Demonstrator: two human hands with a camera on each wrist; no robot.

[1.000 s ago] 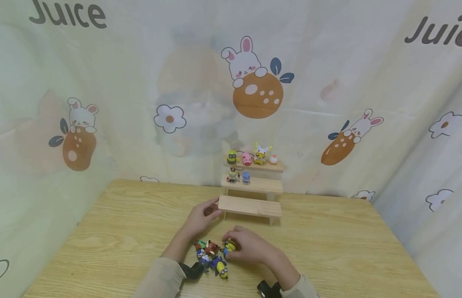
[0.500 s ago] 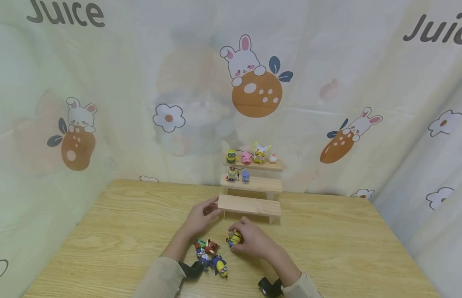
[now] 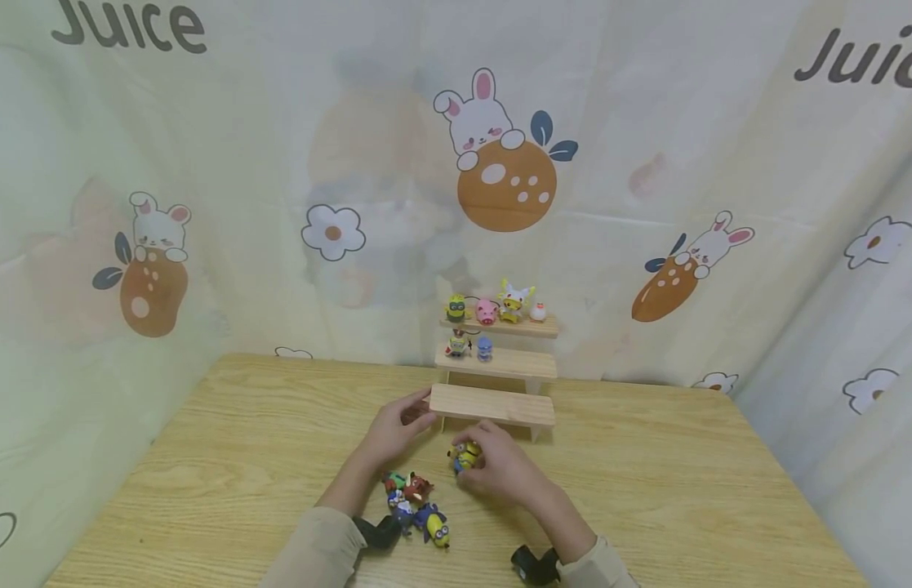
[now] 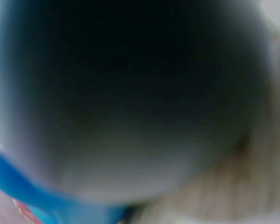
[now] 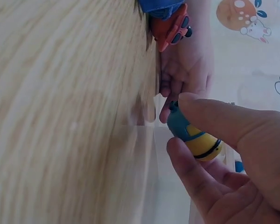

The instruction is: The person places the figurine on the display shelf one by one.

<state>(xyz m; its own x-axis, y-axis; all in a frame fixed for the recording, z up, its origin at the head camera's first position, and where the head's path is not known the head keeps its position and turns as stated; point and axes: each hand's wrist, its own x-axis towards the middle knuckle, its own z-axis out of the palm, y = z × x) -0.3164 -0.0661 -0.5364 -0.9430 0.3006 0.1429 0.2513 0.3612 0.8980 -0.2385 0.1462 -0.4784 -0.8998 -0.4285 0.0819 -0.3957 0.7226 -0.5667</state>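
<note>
Smooth plastic held figure [image 5: 194, 138], matt wooden shelf [image 3: 492, 405], wood-grained tabletop [image 3: 661, 474], creased backdrop [image 3: 264, 122]

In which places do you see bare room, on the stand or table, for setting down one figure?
Free: the lowest shelf, right of the left hand; the middle shelf, right of the blue figure; the table, right of the right hand. Crowded: the top shelf, with four figures, and the table between the forearms, where loose figures lie bunched.
</note>
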